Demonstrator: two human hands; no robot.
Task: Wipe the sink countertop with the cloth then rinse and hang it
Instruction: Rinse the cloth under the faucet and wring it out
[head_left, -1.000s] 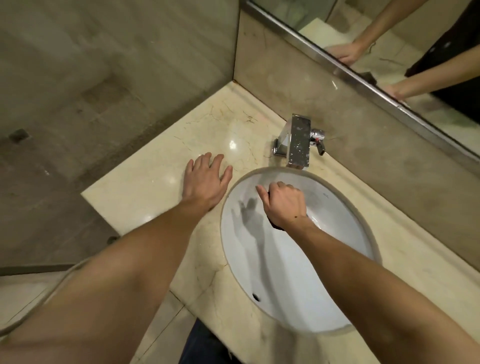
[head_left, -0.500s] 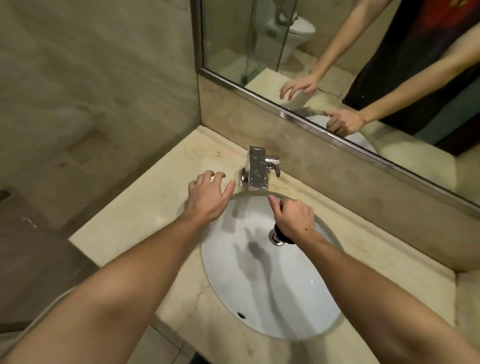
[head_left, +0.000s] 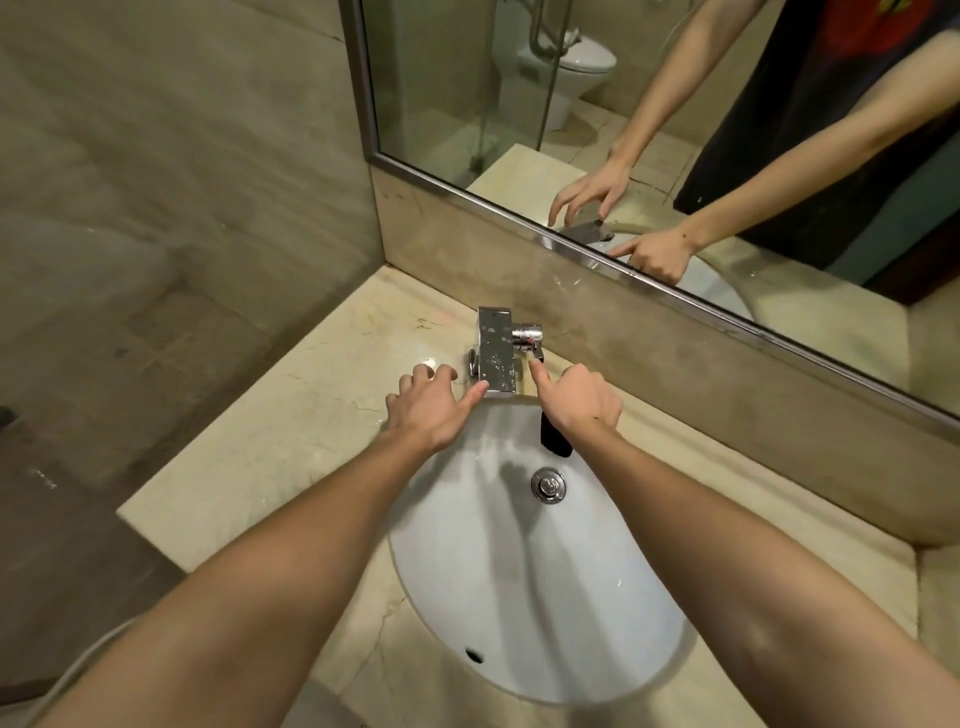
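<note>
My right hand (head_left: 579, 397) is closed on a dark cloth (head_left: 553, 440) that hangs below the fist over the back of the white sink basin (head_left: 519, 597). Its index finger sticks out and touches the small lever on the right side of the chrome faucet (head_left: 496, 351). My left hand (head_left: 431, 402) rests spread on the beige marble countertop (head_left: 291, 436) at the basin's back left rim, thumb tip against the faucet spout. No water is running.
A chrome drain plug (head_left: 548, 484) sits in the basin. A mirror (head_left: 649, 130) above the stone backsplash (head_left: 675, 343) reflects the hands, a toilet and glass partition. A wall closes the left side; the counter's left edge drops to the floor.
My right hand rose from the drain area to the faucet lever with the cloth. My left hand slid right up to the faucet. The view tilted up toward the mirror.
</note>
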